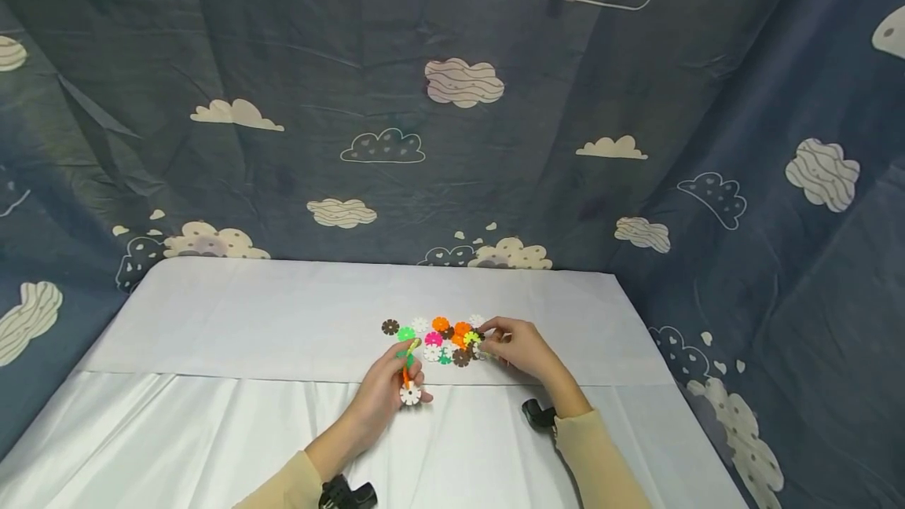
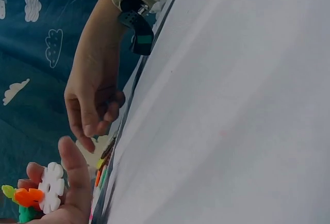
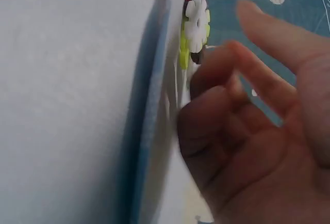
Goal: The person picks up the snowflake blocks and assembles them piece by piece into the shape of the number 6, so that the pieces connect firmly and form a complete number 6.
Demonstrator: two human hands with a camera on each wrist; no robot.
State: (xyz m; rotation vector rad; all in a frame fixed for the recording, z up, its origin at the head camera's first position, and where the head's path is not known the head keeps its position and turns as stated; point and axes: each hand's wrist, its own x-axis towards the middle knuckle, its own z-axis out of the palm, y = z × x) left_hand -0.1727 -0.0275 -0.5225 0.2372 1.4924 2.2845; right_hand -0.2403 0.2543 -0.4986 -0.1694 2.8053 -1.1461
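Observation:
My left hand [image 1: 378,393] holds a small chain of interlocking plastic snowflake discs: a white disc [image 2: 51,188], an orange disc [image 2: 29,197], a green disc [image 2: 27,213] and a yellow-green disc [image 2: 9,192]. The white one faces the head camera at the near end. At the right side of a loose group of similar discs, my right hand [image 1: 522,348] reaches in with thumb and fingers apart. Nothing shows between them in the right wrist view. Close to its fingertips lie a yellow disc [image 1: 471,338] and a white disc [image 3: 196,22].
The loose discs, among them a pink disc [image 1: 434,339], an orange disc [image 1: 441,324] and a dark brown disc [image 1: 390,327], lie on a white-covered table [image 1: 283,320]. A dark curtain [image 1: 283,61] with cloud prints hangs behind and along the sides.

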